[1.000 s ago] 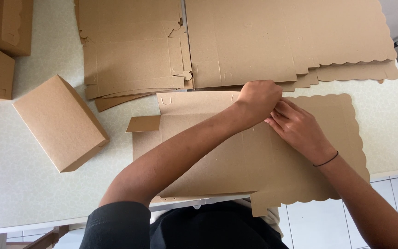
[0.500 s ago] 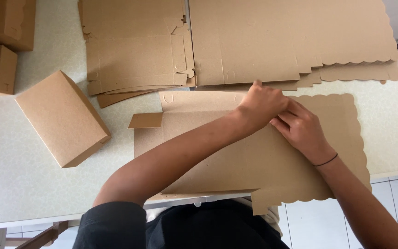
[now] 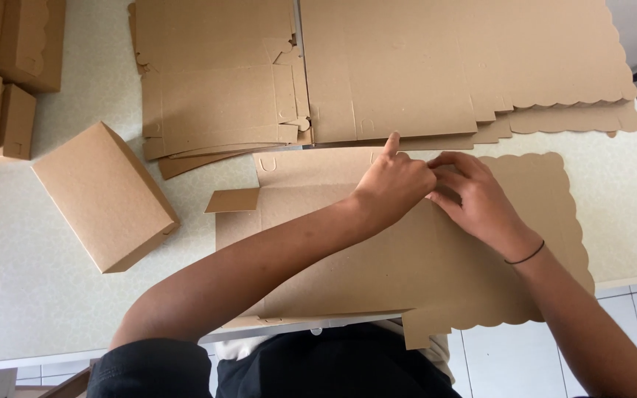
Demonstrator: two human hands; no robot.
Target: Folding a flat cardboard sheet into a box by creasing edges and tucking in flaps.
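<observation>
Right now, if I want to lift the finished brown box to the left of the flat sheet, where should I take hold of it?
Grip the closed cardboard box across its two long sides, coming from above. It lies flat and skewed on the table, so turn the grip to match. Its near-right long side and short end show as walls, with bare tabletop around it, apart from the flat sheet under both hands.

i see only plain brown cardboard packaging here, with no labels, signs or screens. a flat box blank (image 3: 377,265) with a scalloped right edge lies on the table nearest me, and my left hand (image 3: 396,184) and right hand (image 3: 481,199) press on its upper middle. just beyond it sit two stacks of flat blanks: a smaller left stack (image 3: 219,88) and a wider right stack (image 3: 466,66) with scalloped edges. a folded, closed rectangular box (image 3: 105,195) lies tilted to the left. more folded boxes (image 3: 1,74) crowd the far left corner.
</observation>
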